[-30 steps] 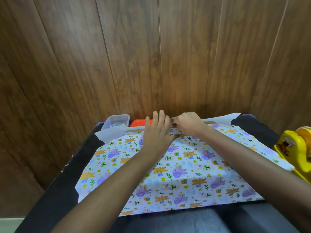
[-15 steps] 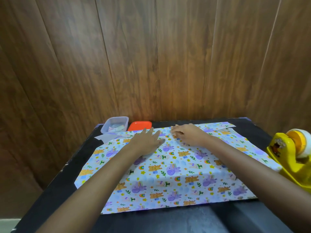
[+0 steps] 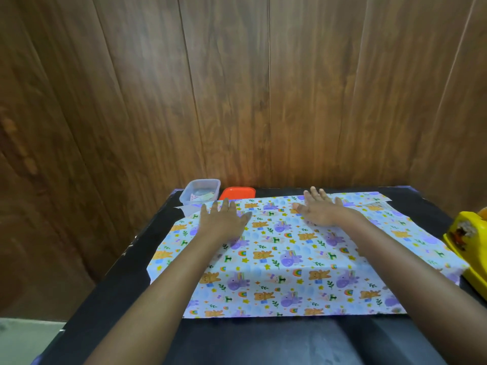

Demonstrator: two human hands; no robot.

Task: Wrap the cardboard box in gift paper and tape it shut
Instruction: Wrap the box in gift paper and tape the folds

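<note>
Gift paper (image 3: pixel 276 259) lies printed side up on the black table (image 3: pixel 126 291) and covers most of its top, from just short of the near edge to close by the far one. Its ground is pale blue-white, scattered with orange bears, purple animals, small rainbows, yellow stars and green sprigs. A soft crease runs across the sheet from left to right in its nearer half. Along the far right edge a narrow second layer of the same print overlaps the sheet. At the far left corner a plain white sliver of paper juts out.

The left hand (image 3: pixel 222 222) rests palm down on the far left part of the sheet, fingers straight and slightly spread, thumb out to the side. The right hand (image 3: pixel 320 210) lies palm down on the far middle-right part, fingers fanned apart and pointing away. Neither pinches the paper, and the two hands are well apart.

Beyond the sheet's far left corner stands a clear plastic tub (image 3: pixel 200 192) with bits of paper inside, and an orange tray (image 3: pixel 238 193) sits just beside it. A yellow tape dispenser (image 3: pixel 469 246) stands at the right edge, touching the paper's right side. A wooden wall (image 3: pixel 237 88) rises behind the table.
</note>
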